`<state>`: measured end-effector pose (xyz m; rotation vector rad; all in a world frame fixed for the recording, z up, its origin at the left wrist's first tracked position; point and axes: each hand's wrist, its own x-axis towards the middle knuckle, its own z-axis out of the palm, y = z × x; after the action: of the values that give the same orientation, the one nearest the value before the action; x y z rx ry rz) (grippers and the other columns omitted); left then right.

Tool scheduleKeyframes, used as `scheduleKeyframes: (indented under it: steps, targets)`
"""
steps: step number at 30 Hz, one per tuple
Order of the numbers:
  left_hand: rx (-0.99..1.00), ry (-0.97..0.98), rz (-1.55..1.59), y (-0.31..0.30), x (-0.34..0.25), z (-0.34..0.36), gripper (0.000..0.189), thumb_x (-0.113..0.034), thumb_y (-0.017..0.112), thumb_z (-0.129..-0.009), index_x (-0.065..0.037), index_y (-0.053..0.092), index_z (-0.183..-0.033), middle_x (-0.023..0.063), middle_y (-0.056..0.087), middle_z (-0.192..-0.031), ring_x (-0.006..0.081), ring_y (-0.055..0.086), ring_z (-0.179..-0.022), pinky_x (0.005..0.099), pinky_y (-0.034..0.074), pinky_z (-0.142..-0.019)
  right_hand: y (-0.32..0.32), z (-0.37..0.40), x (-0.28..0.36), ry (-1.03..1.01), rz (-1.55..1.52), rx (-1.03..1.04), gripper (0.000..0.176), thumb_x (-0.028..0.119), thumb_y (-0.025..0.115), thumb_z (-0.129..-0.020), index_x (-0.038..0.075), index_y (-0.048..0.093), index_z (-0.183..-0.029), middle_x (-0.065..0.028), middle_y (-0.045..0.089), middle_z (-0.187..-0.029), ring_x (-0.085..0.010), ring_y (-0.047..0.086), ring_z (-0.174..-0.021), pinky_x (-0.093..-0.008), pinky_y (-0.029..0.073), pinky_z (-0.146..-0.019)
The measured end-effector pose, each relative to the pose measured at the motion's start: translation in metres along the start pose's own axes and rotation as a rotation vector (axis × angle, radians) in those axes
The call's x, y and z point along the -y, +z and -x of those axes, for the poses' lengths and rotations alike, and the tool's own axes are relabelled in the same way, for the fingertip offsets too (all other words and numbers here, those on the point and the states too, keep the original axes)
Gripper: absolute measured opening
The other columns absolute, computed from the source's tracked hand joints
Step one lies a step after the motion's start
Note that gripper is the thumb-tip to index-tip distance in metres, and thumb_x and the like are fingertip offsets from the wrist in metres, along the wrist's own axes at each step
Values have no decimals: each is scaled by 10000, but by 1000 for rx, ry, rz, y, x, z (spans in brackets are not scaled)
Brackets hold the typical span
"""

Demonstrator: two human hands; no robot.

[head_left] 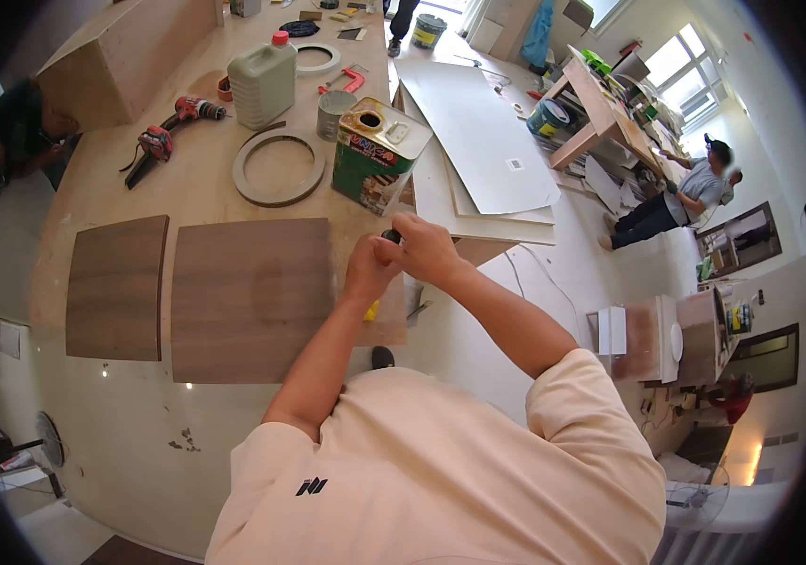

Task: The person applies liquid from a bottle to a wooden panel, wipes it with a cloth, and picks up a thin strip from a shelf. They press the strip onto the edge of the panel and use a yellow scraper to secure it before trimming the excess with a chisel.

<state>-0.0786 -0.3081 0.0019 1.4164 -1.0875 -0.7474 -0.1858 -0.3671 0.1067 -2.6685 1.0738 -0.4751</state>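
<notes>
My left hand (pixel 370 267) and my right hand (pixel 424 249) meet just past the table's near right corner, both with curled fingers. Between them shows a small black object (pixel 391 236), mostly covered by the fingers; I cannot tell its kind. Beyond my hands stands a green and white metal can (pixel 363 168) with a round opening in its top. A pale strip runs down its right side toward my right hand. To the left of my hands, a large brown wood-grain panel (pixel 250 299) lies flat at the table edge, with a smaller brown panel (pixel 117 288) beside it.
Farther up the table (pixel 201 174) are a roll of edge banding (pixel 279 168), a red cordless drill (pixel 173 135), a plastic jug (pixel 263 85), a metal tin (pixel 334 115) and a red clamp (pixel 344 79). White sheets (pixel 478 137) lie at right. A person (pixel 676 196) stands beyond.
</notes>
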Motion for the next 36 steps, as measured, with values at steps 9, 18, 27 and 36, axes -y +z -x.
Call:
scheduleKeyframes:
  steps: [9, 18, 27, 36]
  targets:
    - [46, -30, -69, -2, 13, 3, 540, -102, 789, -710, -51, 476, -1147, 96, 603, -983, 193, 602, -918, 332, 494, -806, -5, 5, -32, 165, -832, 249, 394, 223, 724, -858, 21, 640, -1186, -12, 583, -941, -76, 521, -751, -243, 435, -655]
    - [0, -122, -125, 5, 3, 9, 612, -126, 810, -703, -59, 459, -1199, 81, 593, -1036, 178, 587, -946, 344, 491, -845, -3, -11, -39, 427, -1157, 363, 233, 195, 696, -871, -9, 717, -981, -12, 630, -750, -49, 466, -585, -209, 379, -517]
    - [-31, -202, -64, 7, -4, 9, 566, -108, 796, -711, -69, 478, -1178, 91, 598, -1017, 195, 595, -933, 343, 490, -831, -12, -28, -56, 250, -1068, 550, 248, 247, 668, -881, 19, 720, -965, 7, 612, -759, -53, 473, -589, -221, 383, -520]
    - [-29, -216, 25, 9, 30, 13, 522, -66, 777, -712, -54, 482, -1142, 24, 579, -845, 139, 570, -799, 325, 500, -752, -5, -29, -55, 169, -1010, 532, 307, 225, 686, -852, 0, 700, -1061, 5, 607, -752, -62, 495, -634, -223, 397, -573]
